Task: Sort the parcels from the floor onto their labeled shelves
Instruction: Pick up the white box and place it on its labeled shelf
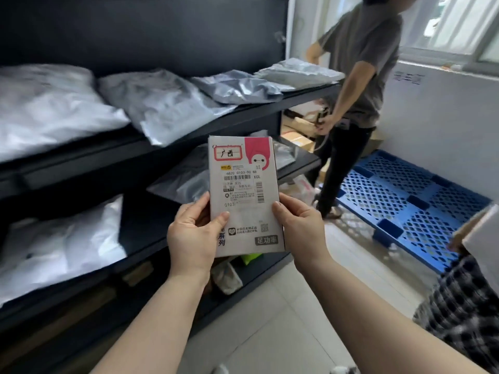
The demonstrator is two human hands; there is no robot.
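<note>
Both bare forearms reach forward, the left hand (192,233) and right hand (299,225) each pinching a lower side edge of a flat white cardboard parcel (244,195) with a pink corner and printed shipping label, held upright in front of the dark metal shelf unit (151,160). Grey and white plastic mailer bags (159,103) lie along the shelf's upper level, and a blue plastic pallet (410,201) sits on the floor to the right.

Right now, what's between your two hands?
In the head view, the small boxed parcel sits between the left hand and right hand, gripped at its lower edges.
</note>
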